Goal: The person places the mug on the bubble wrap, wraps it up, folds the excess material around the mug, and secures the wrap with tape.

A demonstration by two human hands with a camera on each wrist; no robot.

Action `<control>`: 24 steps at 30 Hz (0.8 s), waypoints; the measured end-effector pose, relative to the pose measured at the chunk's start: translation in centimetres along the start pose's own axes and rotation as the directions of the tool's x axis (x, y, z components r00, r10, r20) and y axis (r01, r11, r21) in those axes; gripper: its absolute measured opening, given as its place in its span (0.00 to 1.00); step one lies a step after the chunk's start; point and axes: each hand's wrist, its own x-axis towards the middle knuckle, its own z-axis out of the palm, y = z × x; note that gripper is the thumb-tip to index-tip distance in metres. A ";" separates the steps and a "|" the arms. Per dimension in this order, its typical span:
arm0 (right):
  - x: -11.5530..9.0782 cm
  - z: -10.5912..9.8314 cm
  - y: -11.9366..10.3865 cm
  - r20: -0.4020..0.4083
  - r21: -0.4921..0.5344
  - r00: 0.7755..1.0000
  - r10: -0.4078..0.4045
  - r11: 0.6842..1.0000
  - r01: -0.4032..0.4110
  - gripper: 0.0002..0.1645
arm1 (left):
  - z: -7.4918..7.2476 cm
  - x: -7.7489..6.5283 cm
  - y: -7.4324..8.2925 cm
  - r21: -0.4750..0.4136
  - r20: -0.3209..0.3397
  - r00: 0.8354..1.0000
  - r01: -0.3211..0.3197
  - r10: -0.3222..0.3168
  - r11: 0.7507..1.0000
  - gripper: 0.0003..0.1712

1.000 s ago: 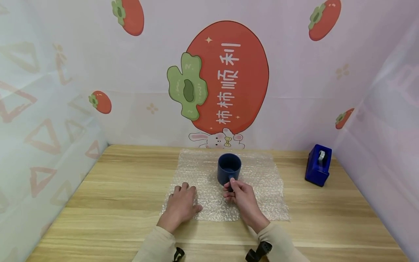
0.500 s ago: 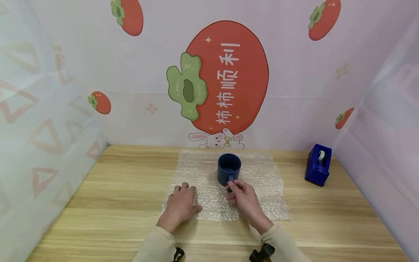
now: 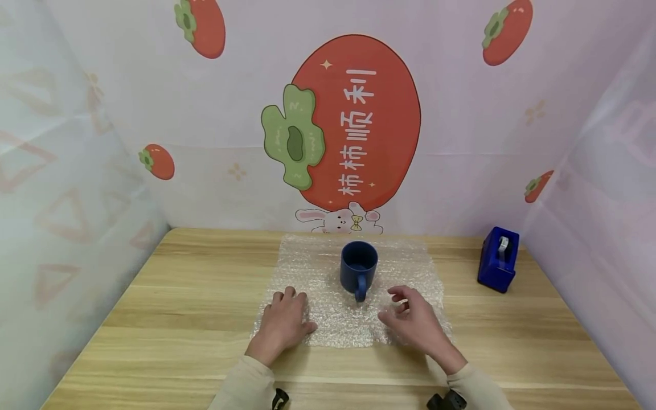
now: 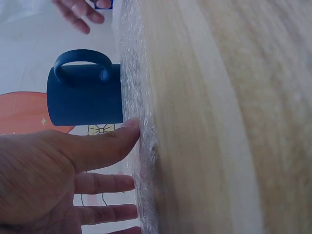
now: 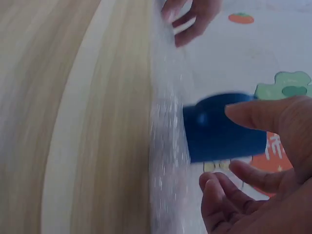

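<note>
A dark blue mug (image 3: 357,267) stands upright on a sheet of bubble wrap (image 3: 333,319), its handle turned toward the person. My left hand (image 3: 283,326) rests on the left front part of the sheet, fingertips and thumb touching it, as the left wrist view also shows. My right hand (image 3: 414,320) is over the right front part of the sheet, apart from the mug, its fingers loosely bent with nothing between them. In the right wrist view the right thumb (image 5: 253,114) overlaps the mug.
The bubble wrap lies on a wooden table (image 3: 205,273). At the back right stands a blue tape dispenser (image 3: 498,259) with a roll in it. A printed cloth (image 3: 451,171) hangs behind the table and along both sides.
My right hand has let go of the mug's handle and moved right, away from it. The mug and my left hand have stayed in place.
</note>
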 end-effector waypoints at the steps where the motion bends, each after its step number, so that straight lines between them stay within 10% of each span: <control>1: -0.1 -0.4 0.4 -0.001 -0.049 1.000 -0.030 0.998 0.030 0.32 | 0.0 0.0 0.0 0.000 -0.002 1.000 0.000 0.000 1.000 0.27; 9: -1.3 -3.8 2.8 0.070 -0.383 0.997 -0.025 0.922 0.050 0.47 | 0.2 -0.1 0.0 -0.001 -0.002 1.000 -0.001 0.001 1.000 0.27; 24: -1.7 -6.2 4.3 0.161 -0.448 0.986 -0.041 0.887 0.110 0.37 | 0.3 -0.1 -0.1 -0.007 -0.005 1.000 -0.002 0.002 1.000 0.25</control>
